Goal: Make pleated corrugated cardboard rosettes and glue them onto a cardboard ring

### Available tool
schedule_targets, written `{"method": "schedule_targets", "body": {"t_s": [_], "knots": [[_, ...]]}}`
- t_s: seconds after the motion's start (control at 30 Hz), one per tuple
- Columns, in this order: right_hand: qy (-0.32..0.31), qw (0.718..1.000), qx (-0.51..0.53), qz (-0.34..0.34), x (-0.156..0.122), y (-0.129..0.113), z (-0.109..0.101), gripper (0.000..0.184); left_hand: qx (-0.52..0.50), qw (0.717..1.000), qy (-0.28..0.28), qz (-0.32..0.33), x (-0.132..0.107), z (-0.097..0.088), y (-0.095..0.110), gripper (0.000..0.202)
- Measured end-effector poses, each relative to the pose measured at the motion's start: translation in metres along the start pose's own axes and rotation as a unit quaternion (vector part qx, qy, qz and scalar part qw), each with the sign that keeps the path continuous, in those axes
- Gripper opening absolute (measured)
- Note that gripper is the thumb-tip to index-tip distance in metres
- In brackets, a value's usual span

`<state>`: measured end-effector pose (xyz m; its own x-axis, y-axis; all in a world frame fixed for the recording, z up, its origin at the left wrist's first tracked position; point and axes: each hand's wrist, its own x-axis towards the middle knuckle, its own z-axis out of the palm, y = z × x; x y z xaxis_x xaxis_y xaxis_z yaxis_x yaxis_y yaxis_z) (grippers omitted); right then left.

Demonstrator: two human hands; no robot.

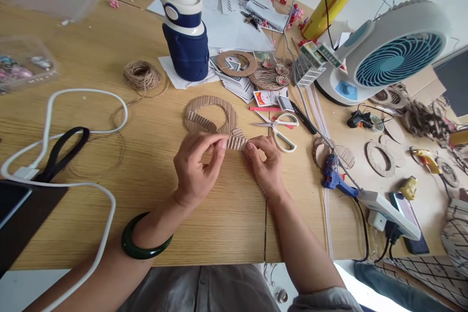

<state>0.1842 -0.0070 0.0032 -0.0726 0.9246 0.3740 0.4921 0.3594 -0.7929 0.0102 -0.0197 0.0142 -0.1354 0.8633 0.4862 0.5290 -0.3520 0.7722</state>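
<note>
A brown corrugated cardboard ring point(208, 106) lies flat on the wooden table point(109, 165) in front of me. At its near right edge sits a small corrugated cardboard strip point(237, 140). My left hand point(195, 168), with a green bangle on its wrist, pinches the strip's left end with thumb and fingers. My right hand point(266, 163) is curled and grips the strip's right end. Both hands rest on the table just below the ring.
White-handled scissors point(281, 129) lie right of the ring. A blue glue gun point(334, 175) and power strip point(387, 212) sit further right, a fan point(391, 53) behind. A navy bottle point(185, 29), twine ball point(142, 75), white cable point(87, 131) and cardboard rings point(380, 158) surround the work spot.
</note>
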Motion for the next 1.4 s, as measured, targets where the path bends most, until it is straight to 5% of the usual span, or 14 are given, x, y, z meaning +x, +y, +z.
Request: {"method": "schedule_targets", "body": {"t_s": [0.13, 0.53, 0.67, 0.93, 1.2, 1.4], "knots": [[-0.017, 1.000, 0.017, -0.009, -0.0011, 0.0000, 0.0006, 0.024, 0.024, 0.994, -0.037, 0.098, 0.0057, 0.0005, -0.0078, 0.036], [-0.009, 0.999, 0.038, 0.027, -0.0016, -0.0011, 0.0011, 0.021, -0.034, 0.991, -0.109, 0.064, 0.0058, 0.0040, -0.0074, 0.032], [0.005, 0.995, 0.077, 0.057, -0.0013, -0.0015, 0.0014, 0.009, -0.050, 0.993, -0.101, 0.041, 0.0057, 0.0037, -0.0077, 0.031], [-0.040, 0.965, 0.205, 0.157, -0.0010, -0.0014, 0.0048, 0.022, -0.100, 0.989, -0.106, -0.030, 0.0030, 0.0049, -0.0067, 0.029], [-0.025, 0.918, 0.315, 0.240, -0.0018, -0.0017, 0.0082, 0.031, 0.010, 0.990, -0.038, 0.132, 0.0053, 0.0051, -0.0082, 0.009], [-0.023, 0.893, 0.364, 0.264, -0.0019, -0.0078, 0.0086, 0.022, 0.005, 0.992, -0.020, 0.125, 0.0033, 0.0071, -0.0098, 0.011]]}}
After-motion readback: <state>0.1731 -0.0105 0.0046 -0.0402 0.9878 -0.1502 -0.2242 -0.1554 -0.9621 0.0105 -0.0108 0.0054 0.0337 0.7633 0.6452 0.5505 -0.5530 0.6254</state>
